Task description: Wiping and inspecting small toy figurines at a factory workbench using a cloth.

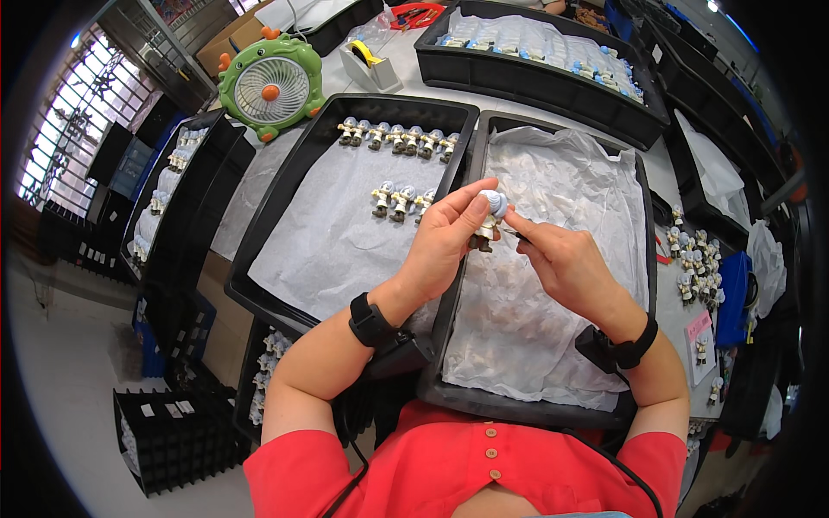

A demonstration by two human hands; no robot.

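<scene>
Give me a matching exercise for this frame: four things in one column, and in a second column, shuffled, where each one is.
Things:
1. figurine
2. green fan
3. tape dispenser
4. row of six figurines

Places:
A. at the far end of the left tray, on white paper
B. on the table beyond the left tray's far left corner
C. between the left hand and right hand, above the right tray
D. on the table to the right of the fan

Pairs: 1-C, 2-B, 3-D, 4-A

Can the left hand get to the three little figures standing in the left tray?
Probably yes: the three little figures stand just beside the left hand with only open paper between, though it holds a figurine now.
</scene>
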